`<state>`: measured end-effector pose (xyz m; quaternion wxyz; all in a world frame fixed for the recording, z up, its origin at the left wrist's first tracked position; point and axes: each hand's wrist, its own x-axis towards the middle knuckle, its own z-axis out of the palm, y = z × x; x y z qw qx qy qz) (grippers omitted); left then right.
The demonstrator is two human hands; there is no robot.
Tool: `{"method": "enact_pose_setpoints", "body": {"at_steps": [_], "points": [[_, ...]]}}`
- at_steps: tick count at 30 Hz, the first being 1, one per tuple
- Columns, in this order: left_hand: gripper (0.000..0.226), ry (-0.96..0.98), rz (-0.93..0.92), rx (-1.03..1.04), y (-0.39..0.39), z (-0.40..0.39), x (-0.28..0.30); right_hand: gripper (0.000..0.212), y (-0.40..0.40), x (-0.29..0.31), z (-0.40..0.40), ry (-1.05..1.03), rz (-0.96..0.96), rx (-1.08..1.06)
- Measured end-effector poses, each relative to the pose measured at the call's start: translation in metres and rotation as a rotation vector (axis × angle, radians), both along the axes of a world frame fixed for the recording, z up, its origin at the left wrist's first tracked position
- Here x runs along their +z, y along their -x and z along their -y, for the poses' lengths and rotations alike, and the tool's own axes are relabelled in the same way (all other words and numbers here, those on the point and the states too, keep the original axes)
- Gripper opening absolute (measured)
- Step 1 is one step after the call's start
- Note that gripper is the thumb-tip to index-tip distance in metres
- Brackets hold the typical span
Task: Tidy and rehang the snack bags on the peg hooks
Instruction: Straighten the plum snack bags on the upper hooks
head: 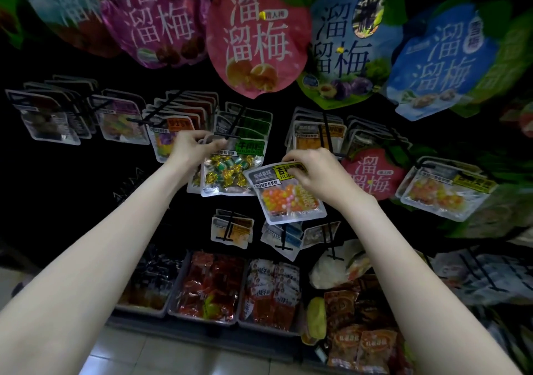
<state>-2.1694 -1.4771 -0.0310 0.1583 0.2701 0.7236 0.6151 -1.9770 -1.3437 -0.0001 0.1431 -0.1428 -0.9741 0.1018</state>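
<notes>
Left hand (193,144) pinches the clear green-labelled bag of gold-wrapped candies (230,170) at its black peg hook (230,132), right hand (314,170) grips a clear yellow-labelled bag of orange gummies (285,196) off-hook — best level its hang hole with a peg tip, then slide straight on.

Glossy clear plastic on the candy bag (291,193), with a matt printed header; same shiny film on the green-label bag (230,170) (foil-wrapped sweets glinting inside); thin dark metal for the peg hook (230,128); smooth, printed, slightly sheened plastic on the big pink bag (256,37); hard grey plastic bins (207,318); pale glazed floor tiles (161,354).
</notes>
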Motion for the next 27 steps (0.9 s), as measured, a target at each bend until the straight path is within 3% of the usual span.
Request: {"method": "enact_pose_setpoints", "body": {"at_steps": [7,10,14,17,22,27], "points": [[0.004,0.0,0.016,0.041,0.009,0.002,-0.002,0.023,0.008,0.004,0.006,0.016,-0.016,0.018],[0.021,0.066,0.007,0.153,0.01,-0.014,-0.001,0.024,0.015,0.004,0.009,0.003,-0.025,0.018],[0.049,0.31,-0.349,0.105,0.002,-0.008,-0.002,0.022,0.023,-0.001,0.009,0.007,-0.049,-0.027],[0.055,0.369,-0.447,0.003,0.003,0.018,-0.007,0.021,0.028,-0.007,0.01,0.009,-0.043,-0.04],[0.03,0.434,-0.363,-0.038,0.02,0.065,-0.021,0.022,0.04,-0.017,0.021,0.025,-0.018,-0.014],[0.019,0.187,-0.23,0.047,0.025,0.08,-0.012,0.026,0.048,-0.021,0.032,0.062,0.034,0.043]]}}
